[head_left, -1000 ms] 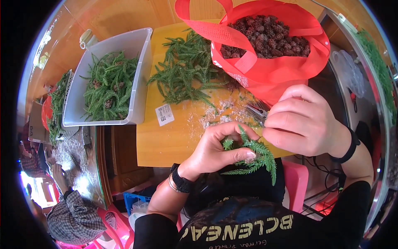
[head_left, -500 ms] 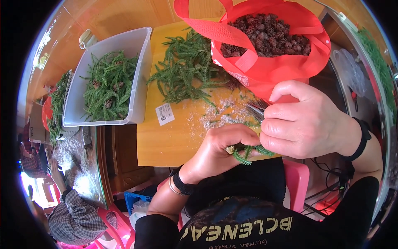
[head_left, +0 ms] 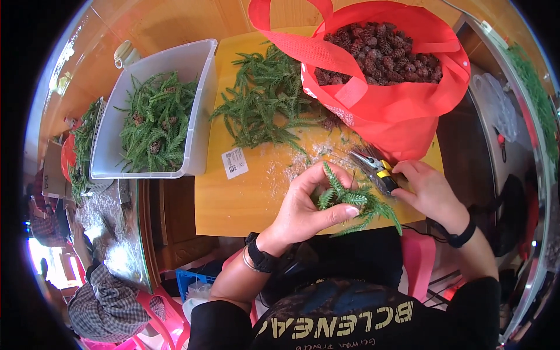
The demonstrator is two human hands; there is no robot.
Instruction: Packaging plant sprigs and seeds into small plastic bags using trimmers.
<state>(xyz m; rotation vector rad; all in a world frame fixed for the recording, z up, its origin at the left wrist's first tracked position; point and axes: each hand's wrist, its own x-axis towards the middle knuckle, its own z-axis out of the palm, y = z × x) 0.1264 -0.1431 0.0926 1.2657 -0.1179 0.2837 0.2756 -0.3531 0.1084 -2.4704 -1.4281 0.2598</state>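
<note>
A green artificial fir sprig (head_left: 357,201) with several spread tips is held in my left hand (head_left: 303,204), the thumb pressed across it. What lies inside the palm is hidden. Just to the right, my right hand (head_left: 431,192) has its thumb and fingers about the handles of a pair of pliers (head_left: 382,174) with yellow and black grips. The pliers' metal jaws point away to the far left, low over the table. Beneath and beside them lies a bundle of thin dark wires or stems (head_left: 367,150), partly covered.
A red bag (head_left: 385,116) full of brown pine cones (head_left: 382,52) stands at the far right of the yellow table (head_left: 233,204). Loose green sprigs (head_left: 262,99) lie left of it, near a white label (head_left: 234,163). Further left is a clear plastic bin (head_left: 201,116) holding sprigs with cones. A person sits at the lower left.
My right hand has left the sprig and moved down to the right, onto the pliers' handles. My left hand has turned, bringing the sprig into fuller view.
</note>
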